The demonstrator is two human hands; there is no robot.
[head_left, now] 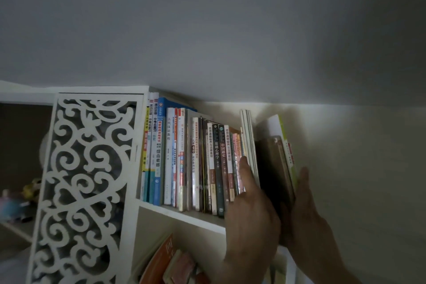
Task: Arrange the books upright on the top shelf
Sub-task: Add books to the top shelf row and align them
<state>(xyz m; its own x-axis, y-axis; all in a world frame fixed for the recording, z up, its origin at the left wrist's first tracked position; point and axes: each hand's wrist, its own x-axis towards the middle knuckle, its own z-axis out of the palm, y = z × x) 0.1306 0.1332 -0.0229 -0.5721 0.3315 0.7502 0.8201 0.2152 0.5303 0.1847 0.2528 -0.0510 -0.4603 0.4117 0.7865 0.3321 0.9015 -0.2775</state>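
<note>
Reaching up at lower right of frame, the left hand lies flat, fingers extended, against the upright row of books on the top shelf. The right hand, open-palmed, presses a green-edged book stack from the right. A dark gap between both hides detail; grasp closure cannot be confirmed.

White top shelf — upright books
</note>
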